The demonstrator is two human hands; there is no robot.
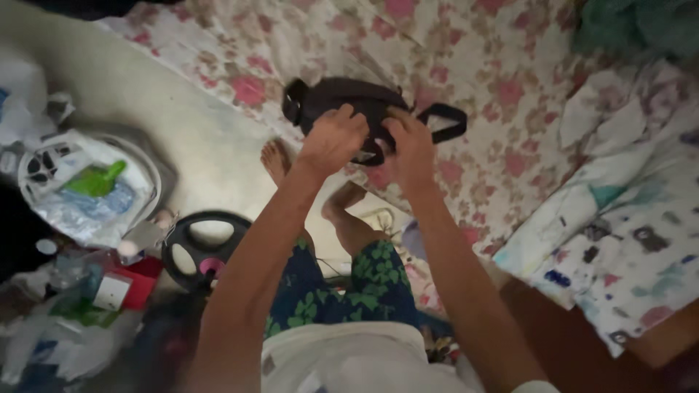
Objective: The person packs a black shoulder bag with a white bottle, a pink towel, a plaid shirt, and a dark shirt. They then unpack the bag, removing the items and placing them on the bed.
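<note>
Your left hand (331, 140) and right hand (409, 145) are both closed on the small black bag (342, 102), which lies at the edge of the bed (502, 87) with the flowered sheet. Keep the bag resting on the bed, and mind the loose strap (445, 124) beside your right hand.
</note>
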